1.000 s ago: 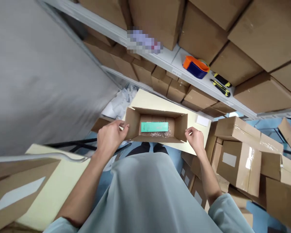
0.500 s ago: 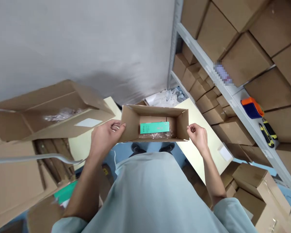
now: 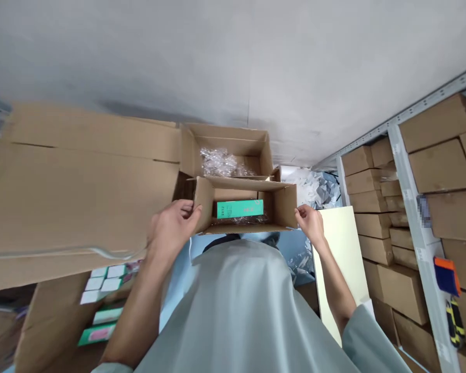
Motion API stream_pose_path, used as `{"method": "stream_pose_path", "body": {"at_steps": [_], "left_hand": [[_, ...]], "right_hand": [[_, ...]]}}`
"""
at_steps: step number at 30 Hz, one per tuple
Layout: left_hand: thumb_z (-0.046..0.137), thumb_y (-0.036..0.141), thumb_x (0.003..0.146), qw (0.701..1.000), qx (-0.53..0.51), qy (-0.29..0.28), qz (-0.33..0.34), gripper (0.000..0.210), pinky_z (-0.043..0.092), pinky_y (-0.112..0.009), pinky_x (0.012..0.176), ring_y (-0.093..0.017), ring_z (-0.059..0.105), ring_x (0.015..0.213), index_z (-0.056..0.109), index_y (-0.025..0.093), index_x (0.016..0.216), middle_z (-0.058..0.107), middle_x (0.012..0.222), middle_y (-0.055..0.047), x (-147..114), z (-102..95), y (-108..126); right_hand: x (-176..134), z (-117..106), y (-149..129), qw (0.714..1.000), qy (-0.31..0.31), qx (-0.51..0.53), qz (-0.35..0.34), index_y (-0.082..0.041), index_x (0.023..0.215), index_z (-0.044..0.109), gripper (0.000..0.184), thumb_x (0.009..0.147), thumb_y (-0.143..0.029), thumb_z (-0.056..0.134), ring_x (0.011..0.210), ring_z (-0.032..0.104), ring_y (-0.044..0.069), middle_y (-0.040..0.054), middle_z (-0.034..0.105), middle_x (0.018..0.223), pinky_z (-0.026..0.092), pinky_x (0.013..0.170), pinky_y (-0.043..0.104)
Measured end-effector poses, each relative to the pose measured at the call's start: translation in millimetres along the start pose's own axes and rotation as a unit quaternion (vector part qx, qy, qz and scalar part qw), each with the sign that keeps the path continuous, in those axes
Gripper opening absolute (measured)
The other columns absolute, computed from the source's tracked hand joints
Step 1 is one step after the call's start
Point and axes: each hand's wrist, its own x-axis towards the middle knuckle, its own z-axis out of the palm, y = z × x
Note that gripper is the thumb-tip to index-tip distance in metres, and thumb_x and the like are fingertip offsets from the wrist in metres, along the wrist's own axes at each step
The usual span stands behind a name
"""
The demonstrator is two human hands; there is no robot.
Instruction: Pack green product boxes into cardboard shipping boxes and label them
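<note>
Between my hands I hold up an open cardboard box (image 3: 284, 208), long and narrow, in front of my body. Inside it lie a green carton (image 3: 239, 209) with printing and some clear plastic wrap (image 3: 248, 220). My left hand (image 3: 174, 223) pinches the box's left end wall, thumb on one side and fingers on the other. The right end is gripped by my right hand (image 3: 310, 221), fingertips closed on its edge. Just beyond the held box stands a second open cardboard box (image 3: 262, 153) with crumpled clear plastic film (image 3: 219, 161) in it.
At left, large cardboard flaps (image 3: 89, 191) spread beside me. Below them, a big carton holds several green and white boxes (image 3: 103, 284). A pale tabletop (image 3: 336, 254) lies at right, near shelving (image 3: 415, 207) stacked with cartons. Yellow-black cutters (image 3: 455, 321) lie on the shelf; plastic scraps (image 3: 318, 189) lie behind.
My view and body have turned left, so the shelf slides right and the second open box now sits straight ahead. Both hands keep hold of the narrow box, carton still inside.
</note>
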Motion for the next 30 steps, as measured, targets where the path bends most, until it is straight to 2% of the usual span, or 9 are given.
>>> {"method": "stream_pose_path", "body": {"at_steps": [3,7,14,17,20,23,26,29,30], "left_hand": [[0.059,0.053,0.093,1.000,0.010,0.010,-0.009,0.030,0.059,-0.039,0.086,-0.032,0.080,0.099,0.074,0.027,0.097,0.084,0.102,-0.009,13,-11.0,-31],[0.060,0.049,0.097,0.999,0.014,0.021,-0.021,0.025,0.055,-0.038,0.080,-0.031,0.077,0.096,0.074,0.028,0.097,0.083,0.099,-0.009,22,-10.0,-58],[0.053,0.049,0.102,0.999,0.014,0.012,-0.029,0.026,0.047,-0.040,0.073,-0.030,0.071,0.084,0.067,0.028,0.093,0.078,0.096,-0.011,26,-0.3,-77],[0.057,0.048,0.101,0.999,0.009,0.046,-0.023,0.025,0.053,-0.044,0.083,-0.036,0.073,0.098,0.071,0.028,0.105,0.077,0.103,-0.014,30,-5.5,-66],[0.060,0.048,0.101,0.993,-0.024,0.119,-0.003,0.041,0.057,-0.051,0.102,-0.040,0.071,0.117,0.072,0.022,0.130,0.075,0.123,-0.019,40,-13.7,-39],[0.057,0.046,0.106,0.991,-0.069,0.113,0.038,0.047,0.057,-0.052,0.108,-0.039,0.073,0.117,0.069,0.018,0.141,0.073,0.134,-0.019,59,-16.7,-8],[0.052,0.042,0.110,0.990,-0.085,0.073,0.089,0.041,0.057,-0.049,0.110,-0.036,0.072,0.124,0.071,0.021,0.139,0.073,0.138,-0.017,85,-8.5,17],[0.051,0.034,0.111,0.987,-0.078,0.056,0.128,0.036,0.055,-0.049,0.115,-0.036,0.070,0.130,0.072,0.020,0.136,0.075,0.135,-0.017,109,7.0,30],[0.050,0.032,0.111,0.986,-0.076,0.053,0.137,0.036,0.054,-0.049,0.116,-0.037,0.070,0.130,0.073,0.019,0.135,0.075,0.134,-0.017,114,12.0,32]], "right_hand": [[20,18,-33,0.999,-0.028,-0.021,-0.026,-0.026,0.095,0.076,0.022,0.108,-0.037,0.063,0.086,0.083,0.026,0.0053,0.087,0.091,0.052,0.074,0.030],[40,31,-57,0.995,-0.068,-0.057,-0.045,-0.026,0.099,0.077,0.017,0.108,-0.032,0.064,0.088,0.084,0.025,0.0048,0.088,0.096,0.052,0.075,0.029],[64,32,-76,0.985,-0.123,-0.082,-0.093,-0.026,0.098,0.076,0.015,0.107,-0.032,0.066,0.085,0.084,0.025,0.0042,0.088,0.093,0.052,0.074,0.029],[79,16,-85,0.982,-0.131,-0.081,-0.106,-0.027,0.094,0.075,0.017,0.106,-0.037,0.069,0.080,0.083,0.024,0.0025,0.087,0.091,0.053,0.073,0.029],[108,-4,-104,0.983,-0.103,-0.067,-0.135,-0.027,0.099,0.076,0.021,0.109,-0.044,0.068,0.078,0.082,0.022,0.0025,0.088,0.097,0.055,0.076,0.030],[153,-8,-137,0.977,-0.089,-0.074,-0.179,-0.026,0.108,0.077,0.022,0.112,-0.044,0.066,0.086,0.082,0.022,0.0051,0.088,0.107,0.056,0.082,0.030],[206,20,-179,0.958,-0.144,-0.121,-0.218,-0.024,0.117,0.078,0.014,0.111,-0.036,0.071,0.103,0.082,0.024,0.0067,0.088,0.113,0.056,0.089,0.031],[248,74,-213,0.930,-0.231,-0.183,-0.221,-0.021,0.117,0.080,0.023,0.097,-0.026,0.091,0.106,0.081,0.024,0.0082,0.087,0.113,0.058,0.091,0.030],[258,93,-221,0.931,-0.233,-0.181,-0.216,-0.018,0.114,0.081,0.026,0.092,-0.019,0.095,0.103,0.081,0.023,0.0081,0.086,0.111,0.059,0.091,0.030]]}}
